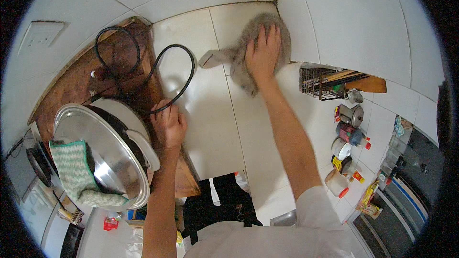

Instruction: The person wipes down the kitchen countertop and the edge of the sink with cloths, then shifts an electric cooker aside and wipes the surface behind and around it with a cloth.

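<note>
My right hand (264,57) presses flat, fingers spread, on a grey-brown cloth (244,68) that lies bunched on the light tiled surface (204,122) near the wall corner. My left hand (168,123) is at the edge of a brown wooden board or stand (123,53), fingers curled by a black cable (193,66); whether it grips the cable or the wooden edge cannot be told. The cable loops over the wood and the tiles. Left of that hand, a steel basin (118,157) sits tilted on a white-handled pot or appliance (143,147), with a green-and-white cloth (70,165) in it.
White tiled walls (344,18) meet behind the cloth. A wire basket (319,84) with utensils stands at the right, beside a metal pot (356,115), a jar (336,182) and several bottles and packets. A wall socket (41,37) is at the upper left.
</note>
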`<state>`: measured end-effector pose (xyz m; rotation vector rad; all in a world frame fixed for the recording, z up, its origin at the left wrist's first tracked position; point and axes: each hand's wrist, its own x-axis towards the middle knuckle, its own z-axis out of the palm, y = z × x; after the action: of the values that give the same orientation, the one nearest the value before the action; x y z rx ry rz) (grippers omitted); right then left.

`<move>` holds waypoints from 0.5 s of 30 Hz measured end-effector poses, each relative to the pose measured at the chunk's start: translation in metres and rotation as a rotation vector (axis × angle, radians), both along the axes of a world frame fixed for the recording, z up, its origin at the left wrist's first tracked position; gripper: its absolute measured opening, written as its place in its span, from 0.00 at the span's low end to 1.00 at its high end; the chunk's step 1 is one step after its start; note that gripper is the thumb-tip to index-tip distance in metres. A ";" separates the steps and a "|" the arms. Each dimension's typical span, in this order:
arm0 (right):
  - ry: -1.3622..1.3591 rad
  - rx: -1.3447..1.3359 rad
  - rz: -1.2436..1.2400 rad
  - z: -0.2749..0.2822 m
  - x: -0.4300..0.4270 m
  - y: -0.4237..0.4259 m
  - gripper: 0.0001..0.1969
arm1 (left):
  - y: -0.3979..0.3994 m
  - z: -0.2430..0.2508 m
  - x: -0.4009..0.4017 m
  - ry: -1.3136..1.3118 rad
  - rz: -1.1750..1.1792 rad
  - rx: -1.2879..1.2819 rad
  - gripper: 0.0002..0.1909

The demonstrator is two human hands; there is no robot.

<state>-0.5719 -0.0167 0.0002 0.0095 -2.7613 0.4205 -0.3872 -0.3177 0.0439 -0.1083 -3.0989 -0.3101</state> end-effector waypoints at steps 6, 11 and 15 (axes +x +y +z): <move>0.067 -0.080 0.107 -0.001 -0.053 0.026 0.22 | 0.008 -0.004 -0.004 0.057 -0.002 -0.020 0.12; -0.132 -0.128 0.173 0.006 0.082 0.043 0.19 | -0.004 -0.007 -0.001 -0.011 0.000 0.000 0.12; -0.250 -0.203 0.330 0.028 0.116 0.068 0.22 | -0.001 -0.001 -0.001 -0.042 0.031 -0.026 0.12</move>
<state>-0.4556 0.0518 0.0284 0.3927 -2.9516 0.8384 -0.3883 -0.3191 0.0425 -0.0551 -3.1429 -0.2748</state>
